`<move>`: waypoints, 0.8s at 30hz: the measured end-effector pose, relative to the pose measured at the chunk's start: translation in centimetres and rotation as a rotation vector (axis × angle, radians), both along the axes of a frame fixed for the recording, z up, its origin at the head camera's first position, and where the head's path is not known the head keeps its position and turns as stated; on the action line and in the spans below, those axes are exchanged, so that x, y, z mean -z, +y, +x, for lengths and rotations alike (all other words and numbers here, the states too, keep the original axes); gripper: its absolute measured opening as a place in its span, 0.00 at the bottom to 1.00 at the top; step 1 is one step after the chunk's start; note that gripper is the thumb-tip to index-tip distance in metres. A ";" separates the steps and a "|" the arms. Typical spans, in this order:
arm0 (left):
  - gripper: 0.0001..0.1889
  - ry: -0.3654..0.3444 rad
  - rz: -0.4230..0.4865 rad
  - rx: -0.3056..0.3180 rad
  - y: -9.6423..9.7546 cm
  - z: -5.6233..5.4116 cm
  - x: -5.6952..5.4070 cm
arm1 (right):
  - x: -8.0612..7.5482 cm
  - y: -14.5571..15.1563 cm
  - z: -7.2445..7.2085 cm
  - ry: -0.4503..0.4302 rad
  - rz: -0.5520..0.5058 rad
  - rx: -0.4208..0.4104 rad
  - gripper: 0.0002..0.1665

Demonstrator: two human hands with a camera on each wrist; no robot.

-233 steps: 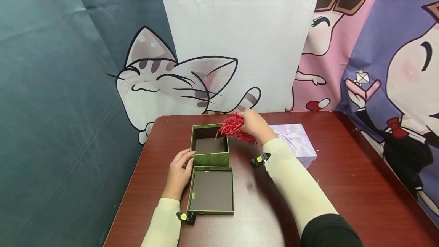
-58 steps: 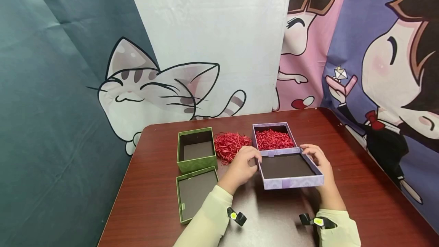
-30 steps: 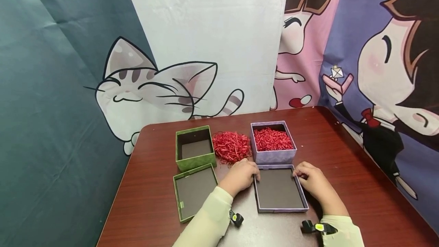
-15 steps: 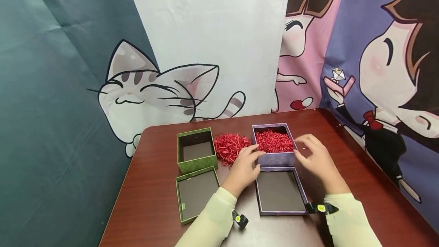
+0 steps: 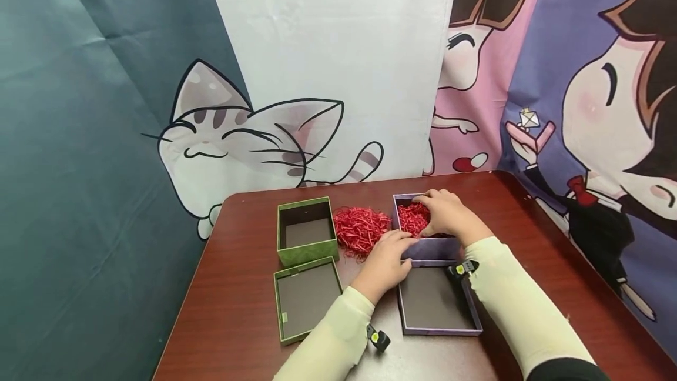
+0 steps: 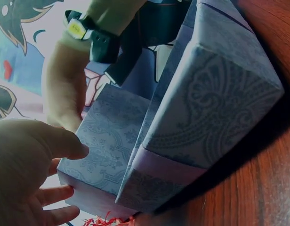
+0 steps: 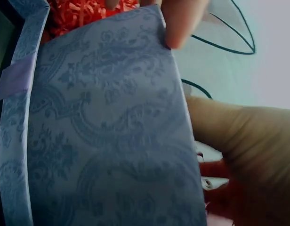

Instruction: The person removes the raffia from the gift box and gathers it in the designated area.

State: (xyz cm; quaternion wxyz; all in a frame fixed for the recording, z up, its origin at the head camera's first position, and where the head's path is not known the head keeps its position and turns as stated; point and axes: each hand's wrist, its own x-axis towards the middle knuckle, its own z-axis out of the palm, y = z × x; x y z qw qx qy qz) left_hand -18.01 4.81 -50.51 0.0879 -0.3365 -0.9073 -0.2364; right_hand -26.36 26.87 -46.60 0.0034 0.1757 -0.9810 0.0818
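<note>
My right hand (image 5: 452,216) reaches into the purple box (image 5: 431,249), thumb and fingers curled round the red shredded paper (image 5: 412,219) inside. The box rim hides part of this grip in the right wrist view, where the back of the hand (image 7: 258,150) shows beyond the wall. My left hand (image 5: 386,260) touches the box's front left corner with fingers spread. In the left wrist view, the left hand (image 6: 22,165) lies beside the patterned purple box (image 6: 109,134). The box's lid (image 5: 439,301) lies inside up just in front of it.
A heap of red shredded paper (image 5: 362,229) lies between the purple box and a green box (image 5: 309,251). The green lid (image 5: 309,296) lies inside up before the green box. A printed backdrop (image 5: 338,63) stands behind the reddish brown table (image 5: 227,287).
The shredded paper came out of the green box, and the purple box was opened, its lid laid down in front. Most recently my right hand moved left from the box's side into its shreds.
</note>
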 end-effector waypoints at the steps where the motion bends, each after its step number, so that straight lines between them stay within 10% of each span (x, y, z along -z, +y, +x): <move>1: 0.24 0.006 0.002 0.003 0.0 0.0 0.0 | 0.0 -0.3 -0.2 -0.035 0.024 -0.003 0.59; 10: 0.20 0.031 0.021 0.033 -0.2 0.1 0.0 | 1.9 -1.8 -2.2 -0.469 0.041 0.023 0.63; 24: 0.16 0.049 0.045 0.040 -0.3 0.1 0.1 | 2.9 -1.3 -2.4 -0.259 -0.117 -0.087 0.26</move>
